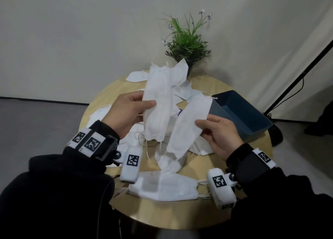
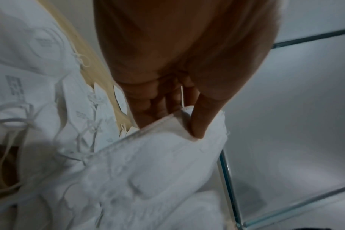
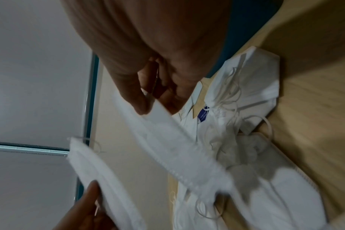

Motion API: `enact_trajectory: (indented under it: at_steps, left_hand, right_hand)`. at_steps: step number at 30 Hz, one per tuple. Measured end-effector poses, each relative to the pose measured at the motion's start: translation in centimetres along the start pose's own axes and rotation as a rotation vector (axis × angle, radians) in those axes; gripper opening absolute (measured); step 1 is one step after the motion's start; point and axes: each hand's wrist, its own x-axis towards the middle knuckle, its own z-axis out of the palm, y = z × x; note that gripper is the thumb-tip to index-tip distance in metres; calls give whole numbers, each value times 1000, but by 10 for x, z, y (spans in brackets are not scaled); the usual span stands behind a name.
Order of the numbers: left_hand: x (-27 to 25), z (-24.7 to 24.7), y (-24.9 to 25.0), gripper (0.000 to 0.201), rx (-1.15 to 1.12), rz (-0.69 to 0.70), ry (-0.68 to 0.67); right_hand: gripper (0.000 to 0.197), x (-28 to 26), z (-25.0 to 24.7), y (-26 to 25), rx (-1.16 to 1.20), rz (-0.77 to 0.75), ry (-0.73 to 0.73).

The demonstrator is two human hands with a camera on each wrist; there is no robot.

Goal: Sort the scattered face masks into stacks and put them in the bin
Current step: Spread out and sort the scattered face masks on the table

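Note:
Above a round wooden table (image 1: 225,210), my left hand (image 1: 144,103) grips a bundle of white face masks (image 1: 158,102), thumb on the front and fingers behind. In the left wrist view the left hand (image 2: 177,121) has its thumb pressed into that bundle (image 2: 148,171). To its right, my right hand (image 1: 201,126) pinches the edge of a single white mask (image 1: 187,125), which hangs slanted. The right wrist view shows this hand (image 3: 154,105) pinching the single mask (image 3: 167,140) beside the bundle (image 3: 93,171). The blue bin (image 1: 252,116) stands at the table's right.
A flat stack of masks (image 1: 162,186) lies near the front edge. Loose masks (image 1: 137,76) are scattered over the middle and back of the table. A potted plant (image 1: 187,46) stands at the back. A black stand (image 1: 297,76) leans by the wall at right.

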Motion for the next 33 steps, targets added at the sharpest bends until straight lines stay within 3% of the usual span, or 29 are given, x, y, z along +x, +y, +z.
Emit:
enact_trajectory:
  at_steps: [6, 13, 18, 25, 33]
  left_hand:
    - [0, 7, -11, 15, 133, -82, -52]
    - [1, 6, -14, 15, 166, -89, -34]
    - [2, -3, -5, 16, 0, -58, 37]
    - [-10, 21, -15, 25, -182, -298, -144]
    - [-14, 50, -38, 28, -154, -298, -27]
  right_hand:
    - [24, -6, 4, -1, -86, 34, 11]
    - [36, -9, 6, 5, -168, 113, -218]
    - [13, -7, 1, 6, -191, 29, -115]
    - [16, -7, 6, 9, -93, -11, -84]
    - [20, -6, 6, 12, -47, 9, -79]
